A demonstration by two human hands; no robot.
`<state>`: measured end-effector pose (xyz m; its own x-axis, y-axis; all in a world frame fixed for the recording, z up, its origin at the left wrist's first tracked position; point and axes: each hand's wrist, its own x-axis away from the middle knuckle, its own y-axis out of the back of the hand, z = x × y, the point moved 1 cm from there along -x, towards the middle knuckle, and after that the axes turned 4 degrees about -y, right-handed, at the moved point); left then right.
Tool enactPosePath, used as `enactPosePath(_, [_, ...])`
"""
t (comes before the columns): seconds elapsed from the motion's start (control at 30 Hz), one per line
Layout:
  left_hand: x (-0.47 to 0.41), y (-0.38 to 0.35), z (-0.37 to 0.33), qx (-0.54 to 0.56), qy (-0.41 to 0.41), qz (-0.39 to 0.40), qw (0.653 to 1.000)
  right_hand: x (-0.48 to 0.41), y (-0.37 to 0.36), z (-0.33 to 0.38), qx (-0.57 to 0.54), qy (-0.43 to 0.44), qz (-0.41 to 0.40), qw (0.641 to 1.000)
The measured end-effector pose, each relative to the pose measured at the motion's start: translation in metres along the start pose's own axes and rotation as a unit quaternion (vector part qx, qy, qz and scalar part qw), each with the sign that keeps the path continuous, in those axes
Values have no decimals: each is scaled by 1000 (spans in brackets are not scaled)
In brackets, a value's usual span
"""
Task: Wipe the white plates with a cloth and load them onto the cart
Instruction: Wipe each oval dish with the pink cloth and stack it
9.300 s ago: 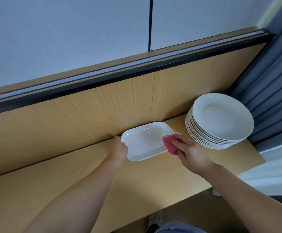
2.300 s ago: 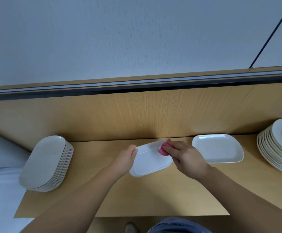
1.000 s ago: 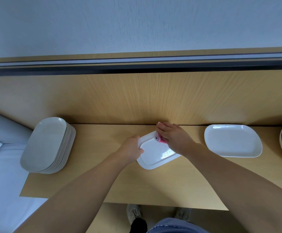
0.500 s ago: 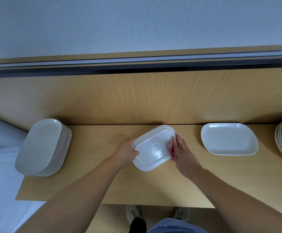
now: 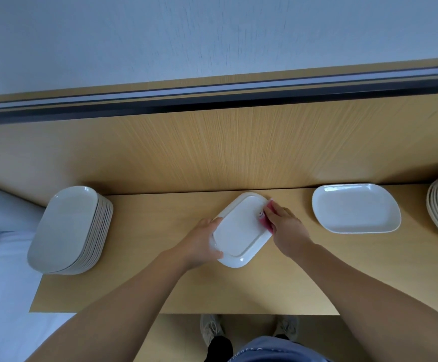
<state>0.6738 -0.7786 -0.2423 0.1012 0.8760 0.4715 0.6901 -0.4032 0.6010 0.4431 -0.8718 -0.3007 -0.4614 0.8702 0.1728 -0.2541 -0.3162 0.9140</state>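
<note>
While the stack [image 5: 69,228] waits at the table's [image 5: 160,283] left end, the left hand [image 5: 202,241] curls round the near-left rim of the plate [image 5: 241,231], base up at mid-table. That grip should stay firm so the plate cannot skid. The right hand [image 5: 285,228], fingers bent over the cloth [image 5: 267,220] at the right edge, should sweep the whole underside.

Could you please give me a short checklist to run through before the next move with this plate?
1. Left hand grips the plate at its left edge: ok.
2. Right hand holds the pink cloth against the plate's right edge: ok.
3. Plate's underside faces up: ok.
4. Underside wiped clean: cannot tell.
5. Cart in view for loading: not ok.
</note>
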Motion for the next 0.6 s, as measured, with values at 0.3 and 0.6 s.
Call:
enactPosePath(0.3, [-1, -18, 7, -1, 42, -28, 999, 17, -1, 16, -75, -30, 27, 996])
enactPosePath(0.6, [-2, -23, 6, -20, 46, -37, 998, 49, -30, 32, -45, 10, 20, 999])
